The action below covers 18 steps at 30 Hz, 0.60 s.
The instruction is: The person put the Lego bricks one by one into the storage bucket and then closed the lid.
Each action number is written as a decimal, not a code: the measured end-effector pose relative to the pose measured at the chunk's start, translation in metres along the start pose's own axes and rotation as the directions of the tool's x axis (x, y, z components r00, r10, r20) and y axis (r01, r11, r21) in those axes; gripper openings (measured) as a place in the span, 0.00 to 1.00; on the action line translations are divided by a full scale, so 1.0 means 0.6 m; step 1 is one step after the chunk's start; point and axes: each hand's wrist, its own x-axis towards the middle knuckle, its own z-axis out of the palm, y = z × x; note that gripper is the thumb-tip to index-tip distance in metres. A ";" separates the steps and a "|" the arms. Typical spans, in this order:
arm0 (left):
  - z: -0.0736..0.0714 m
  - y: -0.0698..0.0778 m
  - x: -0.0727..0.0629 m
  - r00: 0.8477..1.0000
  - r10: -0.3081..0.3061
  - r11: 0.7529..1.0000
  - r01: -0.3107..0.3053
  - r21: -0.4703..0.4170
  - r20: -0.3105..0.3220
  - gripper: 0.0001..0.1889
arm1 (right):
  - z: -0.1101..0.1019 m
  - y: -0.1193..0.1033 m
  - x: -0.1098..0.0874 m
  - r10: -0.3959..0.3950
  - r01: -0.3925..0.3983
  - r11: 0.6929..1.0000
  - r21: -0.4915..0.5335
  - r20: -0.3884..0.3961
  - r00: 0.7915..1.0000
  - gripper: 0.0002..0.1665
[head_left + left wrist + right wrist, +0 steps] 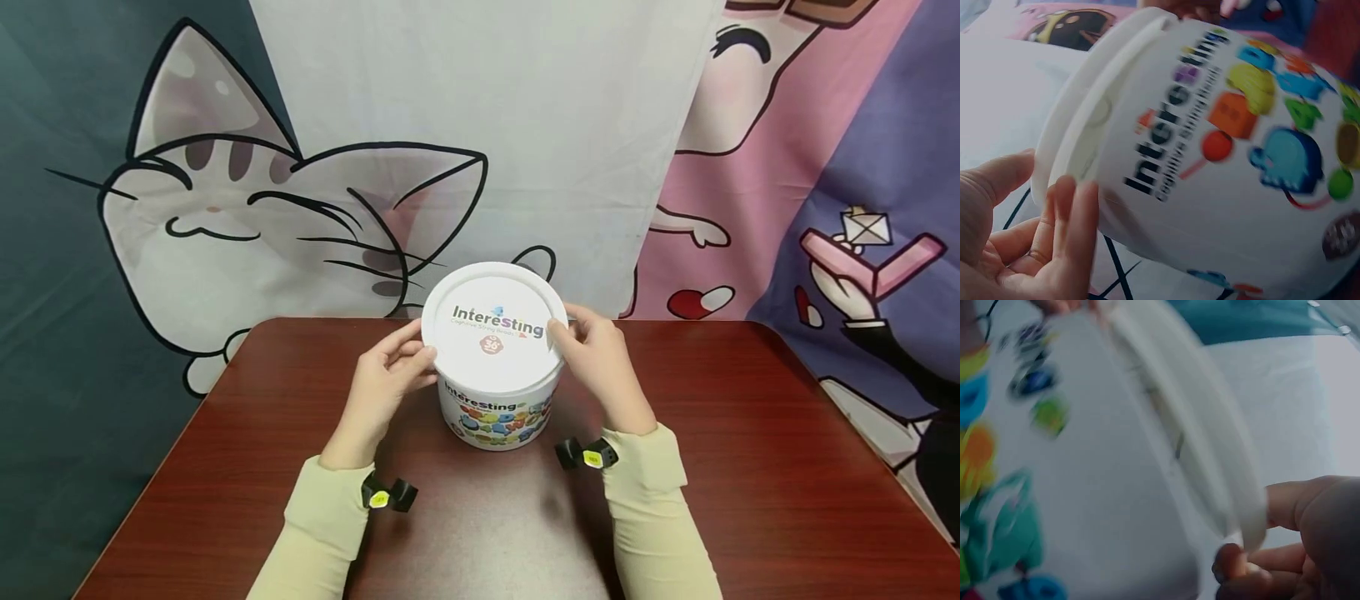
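Observation:
A round white tub (495, 417) with printed beads and the word "Interesting" on its side is in front of me. Its white lid (491, 333) sits over the top, tilted toward the head camera. My left hand (386, 379) pinches the lid's left rim, thumb at the edge and fingers beneath, as the left wrist view shows. On the opposite side my right hand (600, 354) pinches the rim, its thumb on the lid's top. In the right wrist view the lid's edge (1235, 462) is blurred, with fingers curled below it. The tub's contents are hidden.
The tub is over a dark red-brown wooden table (750, 467). Behind the table's far edge hangs a cloth (525, 125) printed with cartoon cats. Each wrist wears a small black camera band, the left band (388, 496) and the right band (587, 455).

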 end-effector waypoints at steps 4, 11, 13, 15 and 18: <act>0.007 -0.009 0.002 0.999 0.021 0.988 -0.016 0.156 -0.026 0.27 | 0.009 0.013 0.007 0.020 -0.023 0.998 -0.055 -0.045 0.999 0.21; 0.016 -0.015 0.002 0.998 0.048 0.940 -0.030 0.341 -0.045 0.27 | 0.018 0.030 0.013 0.077 -0.085 0.993 -0.080 -0.095 0.992 0.21; 0.016 -0.016 0.001 0.997 0.048 0.933 -0.026 0.360 -0.054 0.27 | 0.020 0.034 0.014 0.083 -0.092 0.992 -0.083 -0.097 0.992 0.21; 0.016 -0.016 0.000 0.997 0.049 0.927 -0.021 0.374 -0.066 0.26 | 0.023 0.036 0.016 0.089 -0.097 0.991 -0.088 -0.091 0.992 0.21; 0.014 -0.017 -0.001 0.995 0.047 0.922 -0.011 0.387 -0.084 0.25 | 0.026 0.038 0.018 0.095 -0.102 0.990 -0.100 -0.077 0.993 0.21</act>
